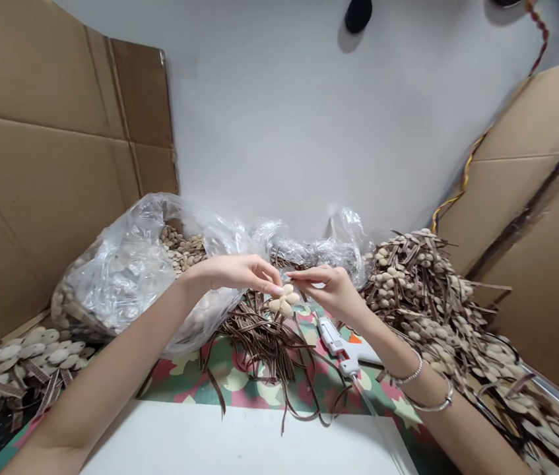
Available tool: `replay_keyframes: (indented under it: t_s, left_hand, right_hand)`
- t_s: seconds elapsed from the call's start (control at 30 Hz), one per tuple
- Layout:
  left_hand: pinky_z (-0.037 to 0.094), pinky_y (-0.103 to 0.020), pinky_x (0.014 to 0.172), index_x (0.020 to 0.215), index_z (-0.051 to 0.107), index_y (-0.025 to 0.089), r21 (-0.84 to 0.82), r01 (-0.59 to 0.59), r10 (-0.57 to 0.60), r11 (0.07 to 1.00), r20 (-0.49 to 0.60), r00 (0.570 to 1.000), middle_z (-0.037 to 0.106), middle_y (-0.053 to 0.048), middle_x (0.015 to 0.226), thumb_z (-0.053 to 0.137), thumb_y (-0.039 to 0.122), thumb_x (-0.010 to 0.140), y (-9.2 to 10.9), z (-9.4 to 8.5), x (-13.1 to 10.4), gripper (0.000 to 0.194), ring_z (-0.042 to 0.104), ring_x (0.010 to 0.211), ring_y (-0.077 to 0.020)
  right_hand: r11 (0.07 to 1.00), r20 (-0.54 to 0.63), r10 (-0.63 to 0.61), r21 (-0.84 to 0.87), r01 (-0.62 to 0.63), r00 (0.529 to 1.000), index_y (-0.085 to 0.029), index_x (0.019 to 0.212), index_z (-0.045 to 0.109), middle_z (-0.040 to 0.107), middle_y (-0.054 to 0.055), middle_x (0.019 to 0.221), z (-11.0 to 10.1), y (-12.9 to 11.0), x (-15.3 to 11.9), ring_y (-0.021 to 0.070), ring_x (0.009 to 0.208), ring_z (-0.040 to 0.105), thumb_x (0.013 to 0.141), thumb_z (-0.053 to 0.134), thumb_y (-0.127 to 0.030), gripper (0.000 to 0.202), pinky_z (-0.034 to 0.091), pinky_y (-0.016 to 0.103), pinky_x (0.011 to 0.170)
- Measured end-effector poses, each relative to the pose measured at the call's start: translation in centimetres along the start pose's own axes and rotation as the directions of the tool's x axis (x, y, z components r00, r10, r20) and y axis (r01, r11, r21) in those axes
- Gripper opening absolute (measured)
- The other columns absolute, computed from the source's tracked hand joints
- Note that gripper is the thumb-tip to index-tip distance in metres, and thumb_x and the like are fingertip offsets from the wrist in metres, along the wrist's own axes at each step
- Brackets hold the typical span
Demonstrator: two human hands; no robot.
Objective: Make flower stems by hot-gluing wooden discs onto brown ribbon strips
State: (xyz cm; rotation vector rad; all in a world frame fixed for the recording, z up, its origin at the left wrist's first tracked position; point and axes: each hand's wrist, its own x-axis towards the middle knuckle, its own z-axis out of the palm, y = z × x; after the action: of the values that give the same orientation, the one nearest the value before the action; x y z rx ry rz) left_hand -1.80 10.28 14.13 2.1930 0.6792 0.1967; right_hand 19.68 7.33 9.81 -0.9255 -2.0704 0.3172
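My left hand [257, 274] pinches the upper edge of a cream, flower-shaped piece [284, 302] with several rounded petals. Just to its right, the fingers of my right hand [326, 284] are pressed together by the flower's top; anything between them is too small to make out. Below the flower lies a loose heap of brown stitched ribbon strips [264, 343]. A white glue gun [341, 346] with an orange trigger rests beneath my right wrist, its clear glue stick pointing toward me.
A clear plastic bag [125, 270] of beige pieces stands at left. Piles of ribboned flowers [422, 290] lie right and at far left [26, 359]. A white board [239, 442] is in front on patterned cloth [230, 376]. Cardboard walls [51, 152] flank both sides.
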Motion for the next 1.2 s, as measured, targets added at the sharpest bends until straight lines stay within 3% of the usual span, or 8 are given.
replay_keyframes:
  t_s: [0.13, 0.27, 0.37, 0.5, 0.67, 0.8, 0.9, 1.2]
  left_hand:
    - [0.035, -0.023, 0.069, 0.083, 0.065, 0.019, -0.095, 0.01, -0.012, 0.995, -0.02, 1.0, 0.06, 0.0, 0.077, 0.059, 0.04, 0.077, -0.8, 0.2, 0.7, 0.023, 0.051, 0.075, -0.0128]
    - [0.036, -0.025, 0.071, 0.088, 0.067, 0.02, -0.094, 0.029, -0.033, 0.995, -0.038, 0.999, 0.063, -0.001, 0.083, 0.059, 0.04, 0.077, -1.0, 0.2, 0.9, 0.024, 0.052, 0.079, -0.0138]
    - [0.037, -0.025, 0.073, 0.083, 0.067, 0.019, -0.142, 0.015, -0.02, 0.99, -0.036, 0.999, 0.064, 0.0, 0.08, 0.06, 0.038, 0.077, -0.8, 0.5, 1.1, 0.021, 0.054, 0.079, -0.0135]
    - [0.038, -0.026, 0.078, 0.081, 0.066, 0.018, -0.201, -0.016, 0.006, 0.979, -0.05, 0.999, 0.065, -0.002, 0.082, 0.059, 0.036, 0.078, -0.3, 1.1, 1.4, 0.02, 0.056, 0.084, -0.014]
    - [0.038, -0.024, 0.071, 0.084, 0.065, 0.017, -0.056, -0.008, 0.003, 0.998, -0.099, 0.995, 0.063, -0.002, 0.08, 0.057, 0.041, 0.079, 0.2, 1.0, 0.9, 0.025, 0.054, 0.078, -0.0139]
    - [0.034, -0.022, 0.059, 0.084, 0.064, 0.017, 0.129, -0.014, 0.022, 0.992, -0.055, 0.998, 0.058, -0.001, 0.073, 0.053, 0.043, 0.08, 0.9, 1.1, 0.4, 0.029, 0.047, 0.066, -0.0116]
    - [0.03, -0.022, 0.052, 0.084, 0.064, 0.017, 0.252, -0.048, 0.06, 0.966, -0.043, 0.997, 0.053, 0.0, 0.068, 0.05, 0.042, 0.082, 1.4, 1.6, 0.3, 0.029, 0.041, 0.058, -0.0103]
    - [0.031, -0.023, 0.054, 0.082, 0.065, 0.018, 0.31, 0.004, 0.022, 0.951, -0.081, 0.996, 0.058, -0.002, 0.073, 0.047, 0.043, 0.083, 1.5, 1.8, 0.0, 0.031, 0.045, 0.062, -0.0121]
  right_hand:
    - [0.984, -0.059, -0.074, -0.164, 0.064, 0.995, -0.027, 0.087, 0.073, 0.072, 0.003, 0.079, 0.3, 0.1, 0.1, 0.0192, 0.073, 0.06, 0.075, 0.064, -0.021, 0.016, 0.045, 0.038, 0.071]
    - [0.996, -0.071, 0.059, 0.076, -0.054, 0.996, -0.026, 0.086, 0.074, 0.072, 0.004, 0.078, 0.3, -0.3, 0.0, 0.0169, 0.07, 0.061, 0.073, 0.063, -0.018, 0.019, 0.048, 0.03, 0.062]
    - [0.934, -0.029, 0.219, 0.295, -0.201, 0.975, -0.025, 0.086, 0.074, 0.073, 0.004, 0.081, 0.4, -0.5, -0.1, 0.0167, 0.072, 0.064, 0.071, 0.063, -0.017, 0.02, 0.05, 0.028, 0.063]
    - [0.887, 0.08, 0.306, 0.338, -0.315, 0.949, -0.022, 0.092, 0.072, 0.072, 0.006, 0.086, 0.0, 0.0, 0.2, 0.0195, 0.081, 0.065, 0.072, 0.061, -0.019, 0.023, 0.051, 0.03, 0.069]
    - [0.877, 0.287, 0.28, 0.311, -0.366, 0.916, -0.025, 0.103, 0.068, 0.066, 0.005, 0.109, -1.4, 0.5, 0.5, 0.0201, 0.102, 0.059, 0.074, 0.063, -0.025, 0.03, 0.046, 0.032, 0.086]
    - [0.827, 0.318, 0.329, 0.357, -0.434, 0.889, -0.026, 0.092, 0.072, 0.071, 0.004, 0.096, -1.3, 0.2, 0.3, 0.0191, 0.093, 0.062, 0.074, 0.063, -0.037, 0.023, 0.047, 0.031, 0.082]
    - [0.815, 0.396, 0.306, 0.36, -0.453, 0.866, -0.026, 0.092, 0.072, 0.072, 0.004, 0.089, -0.8, -0.1, 0.2, 0.0177, 0.083, 0.063, 0.072, 0.066, -0.035, 0.024, 0.047, 0.029, 0.075]
    - [0.828, 0.244, 0.353, 0.369, -0.423, 0.903, -0.02, 0.079, 0.074, 0.072, 0.005, 0.078, -0.9, -0.6, 0.0, 0.0165, 0.072, 0.064, 0.062, 0.071, -0.022, 0.018, 0.05, 0.027, 0.064]
